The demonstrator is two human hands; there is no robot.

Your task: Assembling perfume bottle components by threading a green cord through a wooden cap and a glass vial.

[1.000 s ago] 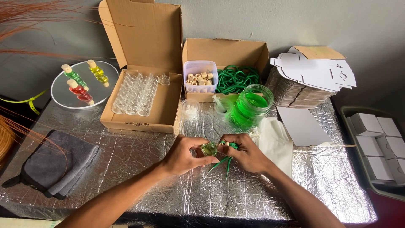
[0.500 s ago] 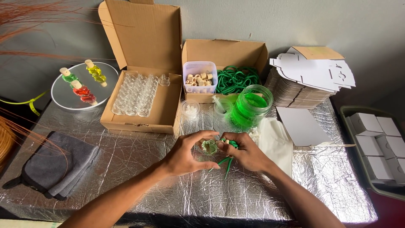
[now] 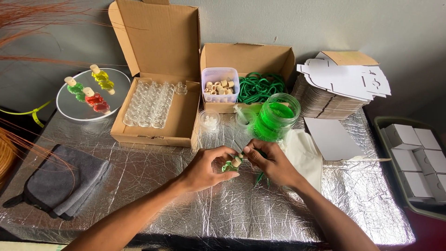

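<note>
A: Where is the bottle?
B: Frame centre, above the surface (image 3: pixel 186 204). Our left hand (image 3: pixel 204 168) grips the bottle (image 3: pixel 228 166); our right hand (image 3: pixel 272 162) pinches its cork (image 3: pixel 237 161), green cord (image 3: pixel 258 178) hanging below.

Soft, even daylight is filling the scene, glinting off the crinkled foil covering the counter (image 3: pixel 186 195) and glowing through a jar of green liquid (image 3: pixel 275 118). Shadows are staying faint. Focus is holding sharp at centre, while wide-angle distortion is bending the frame's edges slightly.
</note>
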